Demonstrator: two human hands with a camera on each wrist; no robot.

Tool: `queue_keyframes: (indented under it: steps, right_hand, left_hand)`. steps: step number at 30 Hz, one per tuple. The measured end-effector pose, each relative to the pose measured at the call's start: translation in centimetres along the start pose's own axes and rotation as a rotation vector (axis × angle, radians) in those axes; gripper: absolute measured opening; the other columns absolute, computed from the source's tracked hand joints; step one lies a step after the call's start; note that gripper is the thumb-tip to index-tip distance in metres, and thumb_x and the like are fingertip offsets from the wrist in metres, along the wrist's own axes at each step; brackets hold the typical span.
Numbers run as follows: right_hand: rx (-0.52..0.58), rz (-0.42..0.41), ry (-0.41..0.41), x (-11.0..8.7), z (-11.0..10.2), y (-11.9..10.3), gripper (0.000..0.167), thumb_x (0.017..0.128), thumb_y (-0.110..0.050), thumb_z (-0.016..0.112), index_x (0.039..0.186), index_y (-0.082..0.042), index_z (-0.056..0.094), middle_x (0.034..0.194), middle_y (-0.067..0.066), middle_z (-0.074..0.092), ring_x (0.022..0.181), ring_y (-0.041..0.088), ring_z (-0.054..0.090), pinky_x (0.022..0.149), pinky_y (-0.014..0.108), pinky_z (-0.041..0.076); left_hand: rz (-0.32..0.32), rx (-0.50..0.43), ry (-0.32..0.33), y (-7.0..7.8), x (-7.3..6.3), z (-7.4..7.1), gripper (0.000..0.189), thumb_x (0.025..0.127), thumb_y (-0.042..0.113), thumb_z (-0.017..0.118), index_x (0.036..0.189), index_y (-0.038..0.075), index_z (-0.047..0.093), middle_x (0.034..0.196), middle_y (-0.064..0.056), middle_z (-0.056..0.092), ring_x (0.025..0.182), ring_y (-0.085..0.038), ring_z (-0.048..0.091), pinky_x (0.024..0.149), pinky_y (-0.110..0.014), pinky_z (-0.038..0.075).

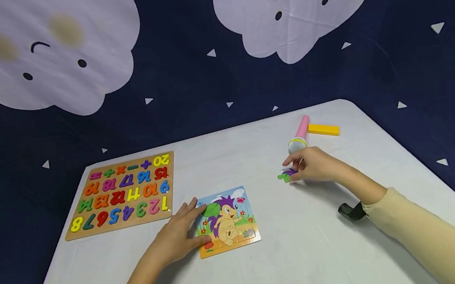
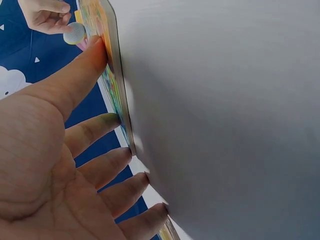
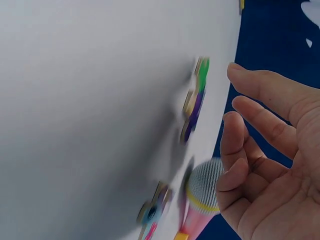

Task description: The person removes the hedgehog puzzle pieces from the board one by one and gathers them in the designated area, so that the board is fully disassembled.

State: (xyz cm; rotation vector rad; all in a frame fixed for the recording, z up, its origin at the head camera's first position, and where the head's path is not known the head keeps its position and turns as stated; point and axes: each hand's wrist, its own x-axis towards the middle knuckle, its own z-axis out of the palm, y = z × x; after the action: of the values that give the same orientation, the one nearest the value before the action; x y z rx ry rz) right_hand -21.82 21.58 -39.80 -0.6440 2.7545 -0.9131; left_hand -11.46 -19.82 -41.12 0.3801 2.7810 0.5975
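My left hand (image 1: pixel 175 236) rests at the left side of a square hedgehog jigsaw puzzle (image 1: pixel 229 226), thumb and index finger on its picture. The left wrist view shows the puzzle edge-on, with the fingertips along its border. Over to the right, my right hand (image 1: pixel 314 164) hovers low beside a small green and purple puzzle piece (image 1: pixel 286 175), partly covered by the fingers in the head view. In the right wrist view, this hand's loosely bent fingers stand apart from the piece. A second puzzle piece (image 3: pixel 154 212) lies lower in that view.
Behind my right hand lies a pink toy microphone (image 1: pixel 302 128), its silver head towards me, touching a yellow block (image 1: pixel 323 129). A wooden number board (image 1: pixel 170 211) lies at the left of the white table (image 1: pixel 273 270). A dark cloud-print cloth (image 1: pixel 188 72) hangs behind.
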Motion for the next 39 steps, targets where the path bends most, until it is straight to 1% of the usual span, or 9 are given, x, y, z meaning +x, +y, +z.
queue_keyframes:
  steps: [5,8,15,20,25,33,39]
  right_hand:
    - [0.029,-0.037,-0.019,0.8,0.9,-1.5,0.035,0.085,-0.011,0.088,0.118,-0.003,0.079,0.086,0.002,0.07,0.074,0.011,0.06,0.07,0.021,0.052]
    - [0.041,-0.053,-0.037,1.4,1.7,-2.6,0.035,0.086,-0.012,0.087,0.119,-0.003,0.079,0.086,0.0,0.07,0.074,0.01,0.06,0.07,0.021,0.051]
    - [0.085,-0.075,-0.082,2.9,3.9,-6.6,0.036,0.089,-0.016,0.087,0.122,-0.005,0.078,0.089,-0.001,0.074,0.078,0.009,0.062,0.076,0.024,0.053]
    - [0.116,-0.099,-0.112,4.1,6.0,-9.5,0.038,0.09,-0.017,0.087,0.124,-0.005,0.077,0.091,-0.001,0.075,0.08,0.007,0.063,0.078,0.023,0.055]
    - [0.128,-0.099,-0.159,5.1,8.4,-11.8,0.038,0.09,-0.017,0.088,0.125,-0.006,0.076,0.091,-0.002,0.074,0.08,0.007,0.062,0.076,0.02,0.054]
    - [0.137,-0.108,-0.174,6.5,11.4,-14.1,0.038,0.09,-0.015,0.089,0.124,-0.008,0.076,0.095,0.0,0.075,0.082,0.007,0.064,0.079,0.022,0.056]
    - [0.15,-0.088,-0.167,7.2,12.7,-15.1,0.038,0.087,-0.016,0.091,0.122,-0.007,0.076,0.088,-0.004,0.072,0.077,0.008,0.062,0.079,0.024,0.053]
  left_hand:
    - [-0.008,0.019,0.008,-0.2,-0.2,-0.1,0.082,0.088,0.046,0.087,0.159,0.018,0.055,0.176,-0.011,0.034,0.164,-0.042,0.03,0.121,-0.077,0.033]
    - [-0.01,0.037,0.016,-0.3,-0.3,-0.1,0.083,0.088,0.047,0.088,0.158,0.018,0.056,0.176,-0.011,0.035,0.163,-0.042,0.032,0.12,-0.077,0.036]
    - [0.004,0.073,0.051,-0.5,-0.5,-0.1,0.082,0.088,0.047,0.088,0.157,0.016,0.056,0.174,-0.012,0.039,0.16,-0.041,0.038,0.119,-0.072,0.042]
    - [-0.017,0.073,0.07,-0.8,-0.7,-0.2,0.089,0.088,0.049,0.087,0.16,0.011,0.052,0.173,-0.015,0.039,0.16,-0.044,0.037,0.122,-0.07,0.04]
    - [-0.045,0.053,0.054,-0.9,-0.9,-0.4,0.097,0.088,0.053,0.086,0.163,0.007,0.045,0.173,-0.021,0.036,0.16,-0.046,0.034,0.121,-0.073,0.039]
    - [-0.054,0.038,0.032,-1.0,-0.9,-0.5,0.099,0.088,0.056,0.085,0.164,0.008,0.044,0.173,-0.021,0.036,0.161,-0.047,0.033,0.119,-0.077,0.038]
    - [-0.053,0.02,0.026,-0.9,-0.8,-0.5,0.098,0.087,0.053,0.086,0.163,0.008,0.045,0.173,-0.021,0.036,0.161,-0.047,0.033,0.119,-0.077,0.037]
